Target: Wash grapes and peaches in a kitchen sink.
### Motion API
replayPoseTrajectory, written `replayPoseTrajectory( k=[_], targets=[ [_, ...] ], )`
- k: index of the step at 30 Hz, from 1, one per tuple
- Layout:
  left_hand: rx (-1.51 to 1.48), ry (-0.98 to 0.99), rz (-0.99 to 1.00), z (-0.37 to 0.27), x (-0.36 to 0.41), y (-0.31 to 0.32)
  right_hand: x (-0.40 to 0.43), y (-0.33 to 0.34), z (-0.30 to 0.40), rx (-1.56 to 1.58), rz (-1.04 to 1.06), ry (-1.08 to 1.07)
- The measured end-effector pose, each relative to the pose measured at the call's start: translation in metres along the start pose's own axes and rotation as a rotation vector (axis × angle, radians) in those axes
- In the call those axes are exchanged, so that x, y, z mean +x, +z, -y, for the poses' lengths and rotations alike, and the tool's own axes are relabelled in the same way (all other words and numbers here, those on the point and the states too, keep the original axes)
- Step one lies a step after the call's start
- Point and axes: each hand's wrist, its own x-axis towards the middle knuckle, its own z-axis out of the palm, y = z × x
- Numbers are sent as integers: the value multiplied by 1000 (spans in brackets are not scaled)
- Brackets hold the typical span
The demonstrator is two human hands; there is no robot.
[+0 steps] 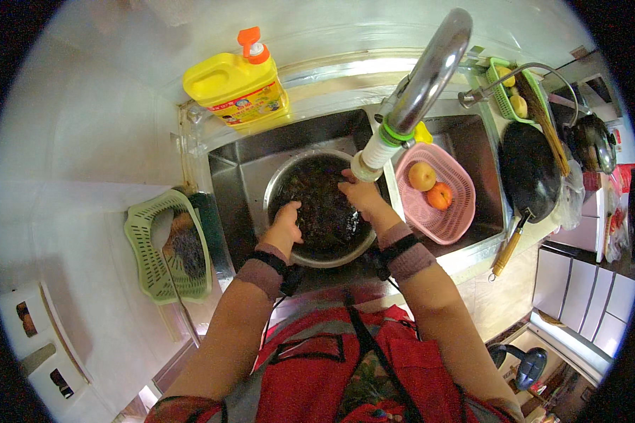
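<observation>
A round metal basin [332, 260] stands in the left bowl of a stainless steel sink [254, 158], holding a dark, wet, leafy-looking mass [323, 206]. At the basin's left side is my left hand [287, 224], its fingers at the dark mass. My right hand [361, 194] reaches in at the right side beneath the faucet's white nozzle [373, 158], which partly hides it. Whether either hand grasps any of the mass is not clear. Both wrists wear black straps over cuffs.
Right of the basin, a pink plastic basket [463, 211] holds two round fruits. A yellow detergent jug [238, 92] is behind the sink. A green basket [137, 254] with a ladle sits left; a black wok [529, 169] and a green crate [500, 95] are right.
</observation>
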Motion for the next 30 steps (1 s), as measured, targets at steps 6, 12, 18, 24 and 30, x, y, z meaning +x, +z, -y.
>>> replayPoseTrajectory(
  k=[6, 12, 18, 24, 30],
  targets=[
    [163, 72, -51, -24, 27, -27, 18, 37, -9, -257, 186, -46],
    [346, 67, -29, -17, 57, -29, -1, 57, -5, -99, 382, 305],
    [933, 508, 7, 8, -5, 38, -12, 27, -21, -429, 248, 13],
    [1473, 956, -471, -11, -48, 50, 7, 35, 7, -813, -83, -175],
    [1921, 563, -341, -1, -50, 64, 13, 47, -36, -957, 297, -154]
  ],
)
